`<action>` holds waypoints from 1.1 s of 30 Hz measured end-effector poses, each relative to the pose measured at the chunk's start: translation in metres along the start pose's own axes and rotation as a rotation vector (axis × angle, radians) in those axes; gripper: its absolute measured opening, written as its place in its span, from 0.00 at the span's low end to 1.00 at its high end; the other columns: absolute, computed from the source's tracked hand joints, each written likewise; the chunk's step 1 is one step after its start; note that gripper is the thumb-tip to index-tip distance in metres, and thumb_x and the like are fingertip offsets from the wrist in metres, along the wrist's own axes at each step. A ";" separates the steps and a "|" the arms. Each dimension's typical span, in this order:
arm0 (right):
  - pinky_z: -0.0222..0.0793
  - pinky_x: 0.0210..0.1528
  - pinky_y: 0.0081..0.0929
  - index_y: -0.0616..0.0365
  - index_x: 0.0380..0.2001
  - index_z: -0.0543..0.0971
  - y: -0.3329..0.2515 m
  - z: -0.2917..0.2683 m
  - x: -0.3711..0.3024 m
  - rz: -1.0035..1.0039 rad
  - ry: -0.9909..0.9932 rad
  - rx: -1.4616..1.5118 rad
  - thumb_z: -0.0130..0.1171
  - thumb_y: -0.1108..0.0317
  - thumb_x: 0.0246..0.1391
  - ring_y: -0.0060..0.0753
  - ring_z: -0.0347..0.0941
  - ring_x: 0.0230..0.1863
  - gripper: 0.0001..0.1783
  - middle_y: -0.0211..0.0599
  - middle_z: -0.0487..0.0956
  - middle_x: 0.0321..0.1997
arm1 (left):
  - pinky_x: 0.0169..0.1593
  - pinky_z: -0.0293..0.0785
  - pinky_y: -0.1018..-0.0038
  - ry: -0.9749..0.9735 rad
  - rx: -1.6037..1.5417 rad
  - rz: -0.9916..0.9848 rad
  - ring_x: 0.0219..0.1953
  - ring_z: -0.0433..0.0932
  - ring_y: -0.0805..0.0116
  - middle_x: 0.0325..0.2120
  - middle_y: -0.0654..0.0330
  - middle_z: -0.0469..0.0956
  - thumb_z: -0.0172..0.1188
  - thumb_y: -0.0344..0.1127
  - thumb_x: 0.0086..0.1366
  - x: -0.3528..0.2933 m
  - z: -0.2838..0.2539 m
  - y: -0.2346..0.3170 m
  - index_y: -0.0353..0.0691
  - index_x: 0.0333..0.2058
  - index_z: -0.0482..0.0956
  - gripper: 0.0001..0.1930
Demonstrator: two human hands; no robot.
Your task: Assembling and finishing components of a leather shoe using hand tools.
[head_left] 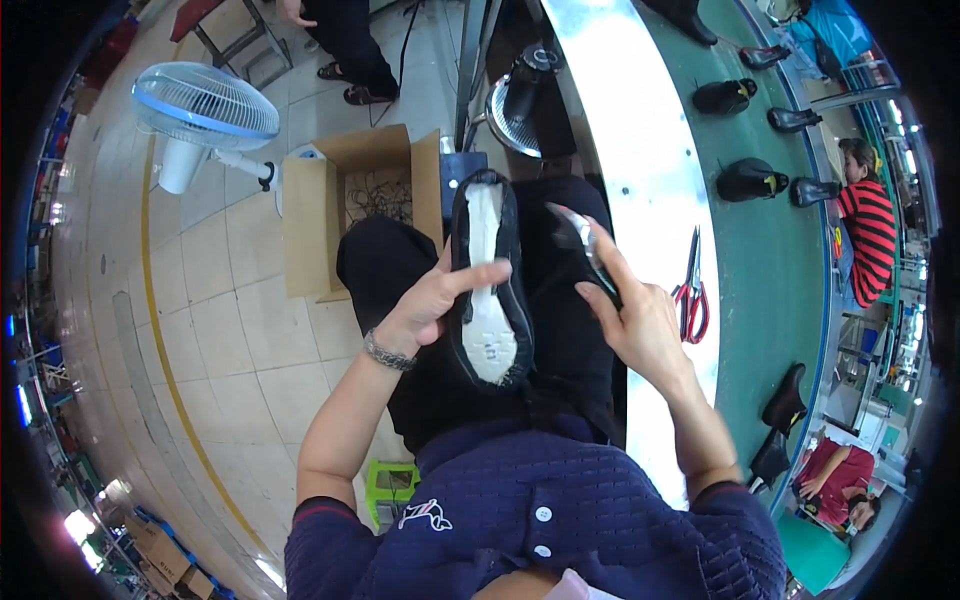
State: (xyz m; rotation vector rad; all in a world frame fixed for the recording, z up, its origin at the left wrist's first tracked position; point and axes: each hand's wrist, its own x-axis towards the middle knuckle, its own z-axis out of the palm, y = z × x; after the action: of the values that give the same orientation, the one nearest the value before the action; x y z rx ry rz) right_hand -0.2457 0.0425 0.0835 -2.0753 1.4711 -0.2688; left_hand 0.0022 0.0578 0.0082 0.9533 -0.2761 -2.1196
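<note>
A black shoe upper on a last (484,240) lies across my lap, its underside facing up. A long white insole runs down its middle, and black edges are folded in around it. My left hand (435,300) holds it from the left side, with one finger stretched across the insole and the others partly hidden beneath. To the right of the shoe, my right hand (640,315) grips a metal hand tool (578,238) with a silver body. Its exact kind is blurred. The tool's tip points up and left, apart from the shoe.
Red-handled scissors (693,300) lie on the white bench edge (640,130) at my right. Beyond it, a green conveyor (745,260) carries several black shoes. At my left stand an open cardboard box (310,230) with scraps and a fan (205,105). Other people are nearby.
</note>
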 end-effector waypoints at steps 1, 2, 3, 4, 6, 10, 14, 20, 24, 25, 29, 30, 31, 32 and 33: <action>0.75 0.32 0.44 0.39 0.70 0.54 0.009 0.001 -0.006 0.105 0.056 0.026 0.58 0.63 0.59 0.57 0.79 0.26 0.39 0.52 0.81 0.26 | 0.54 0.73 0.72 -0.001 0.190 -0.037 0.50 0.73 0.70 0.49 0.60 0.71 0.71 0.34 0.56 0.006 -0.001 0.001 0.39 0.65 0.52 0.44; 0.75 0.31 0.40 0.39 0.70 0.56 0.018 0.002 -0.009 0.242 0.100 0.039 0.61 0.58 0.58 0.53 0.81 0.27 0.39 0.52 0.81 0.26 | 0.55 0.72 0.71 0.009 0.204 -0.031 0.49 0.72 0.70 0.48 0.60 0.71 0.72 0.34 0.55 0.006 0.001 -0.001 0.39 0.65 0.53 0.44; 0.75 0.31 0.40 0.39 0.70 0.56 0.033 0.007 -0.013 0.238 0.110 0.049 0.61 0.58 0.58 0.53 0.81 0.27 0.39 0.52 0.81 0.26 | 0.55 0.72 0.71 0.011 0.217 -0.028 0.49 0.72 0.70 0.48 0.60 0.71 0.72 0.34 0.55 0.003 0.003 -0.002 0.39 0.65 0.53 0.44; 0.75 0.30 0.39 0.39 0.70 0.57 0.049 0.011 -0.018 0.327 0.178 -0.023 0.62 0.55 0.58 0.50 0.81 0.27 0.40 0.51 0.82 0.26 | 0.57 0.70 0.70 -0.013 0.252 0.011 0.51 0.71 0.69 0.49 0.60 0.70 0.72 0.34 0.54 0.000 0.010 -0.001 0.39 0.66 0.53 0.45; 0.75 0.29 0.37 0.38 0.69 0.61 0.075 0.016 -0.021 0.444 0.240 -0.092 0.65 0.47 0.54 0.42 0.81 0.26 0.41 0.48 0.82 0.26 | 0.64 0.62 0.68 -0.061 0.311 0.101 0.60 0.65 0.66 0.58 0.57 0.65 0.75 0.35 0.50 -0.008 0.009 -0.005 0.41 0.69 0.45 0.55; 0.73 0.31 0.40 0.37 0.64 0.68 0.118 0.016 -0.010 0.527 0.233 -0.325 0.64 0.53 0.56 0.44 0.80 0.30 0.33 0.50 0.81 0.32 | 0.68 0.55 0.63 -0.099 0.758 0.599 0.69 0.56 0.60 0.67 0.50 0.53 0.79 0.32 0.44 -0.014 0.019 -0.011 0.47 0.71 0.28 0.69; 0.72 0.45 0.43 0.39 0.61 0.72 0.140 0.026 -0.010 0.464 0.303 -0.351 0.65 0.63 0.54 0.48 0.75 0.50 0.29 0.52 0.76 0.50 | 0.66 0.61 0.61 -0.157 0.809 0.674 0.67 0.61 0.58 0.68 0.47 0.52 0.79 0.30 0.43 -0.008 0.016 -0.019 0.53 0.70 0.26 0.71; 0.57 0.67 0.37 0.56 0.63 0.68 0.091 0.025 -0.023 -0.143 0.054 0.538 0.76 0.61 0.40 0.44 0.63 0.67 0.45 0.41 0.67 0.66 | 0.64 0.64 0.63 -0.219 0.688 0.744 0.63 0.65 0.61 0.64 0.50 0.60 0.77 0.27 0.45 -0.004 0.037 -0.036 0.47 0.71 0.38 0.63; 0.57 0.65 0.30 0.63 0.62 0.66 0.044 0.035 -0.046 -0.026 -0.214 1.125 0.76 0.65 0.43 0.28 0.65 0.61 0.44 0.39 0.70 0.63 | 0.61 0.66 0.69 -0.270 0.432 0.455 0.58 0.68 0.70 0.54 0.59 0.72 0.73 0.30 0.54 -0.001 0.074 -0.038 0.36 0.54 0.73 0.29; 0.59 0.63 0.27 0.64 0.61 0.67 0.042 0.032 -0.052 0.049 -0.207 1.215 0.75 0.69 0.43 0.25 0.67 0.58 0.41 0.37 0.73 0.59 | 0.61 0.66 0.69 -0.307 0.438 0.444 0.58 0.68 0.70 0.54 0.59 0.72 0.73 0.30 0.54 0.004 0.077 -0.039 0.36 0.54 0.73 0.29; 0.69 0.53 0.23 0.67 0.53 0.75 0.063 0.015 -0.074 0.269 0.117 1.365 0.69 0.75 0.45 0.21 0.74 0.46 0.28 0.30 0.80 0.45 | 0.68 0.54 0.63 -0.318 0.497 0.381 0.65 0.61 0.60 0.64 0.50 0.59 0.71 0.40 0.57 0.024 0.091 -0.041 0.39 0.70 0.37 0.55; 0.70 0.50 0.23 0.67 0.51 0.76 0.071 0.015 -0.078 0.263 0.270 1.324 0.68 0.74 0.47 0.21 0.75 0.43 0.26 0.31 0.81 0.44 | 0.68 0.51 0.61 -0.404 0.560 0.430 0.66 0.59 0.56 0.65 0.47 0.56 0.71 0.43 0.57 0.030 0.098 -0.037 0.40 0.70 0.32 0.58; 0.72 0.48 0.23 0.67 0.50 0.77 0.081 0.014 -0.086 0.264 0.429 1.278 0.68 0.72 0.48 0.21 0.76 0.41 0.24 0.32 0.81 0.43 | 0.69 0.49 0.58 -0.496 0.620 0.473 0.68 0.57 0.52 0.67 0.44 0.53 0.71 0.45 0.57 0.037 0.105 -0.036 0.41 0.70 0.26 0.61; 0.72 0.46 0.22 0.67 0.49 0.78 0.089 0.008 -0.093 0.329 0.536 1.221 0.67 0.71 0.49 0.21 0.76 0.39 0.23 0.33 0.82 0.42 | 0.69 0.51 0.56 -0.490 0.673 0.447 0.68 0.58 0.47 0.67 0.40 0.51 0.71 0.48 0.57 0.032 0.113 -0.028 0.42 0.70 0.24 0.62; 0.72 0.44 0.22 0.67 0.47 0.79 0.098 0.001 -0.099 0.391 0.639 1.162 0.67 0.69 0.49 0.21 0.77 0.38 0.21 0.34 0.82 0.41 | 0.69 0.51 0.56 -0.498 0.675 0.454 0.68 0.58 0.47 0.67 0.40 0.51 0.71 0.48 0.57 0.031 0.111 -0.026 0.42 0.70 0.24 0.62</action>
State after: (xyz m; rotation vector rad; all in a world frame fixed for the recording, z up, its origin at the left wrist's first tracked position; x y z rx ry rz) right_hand -0.3598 0.1107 0.0439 -0.7647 1.4435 -1.3330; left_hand -0.1048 0.0403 0.0564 0.6028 -1.3861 -1.8127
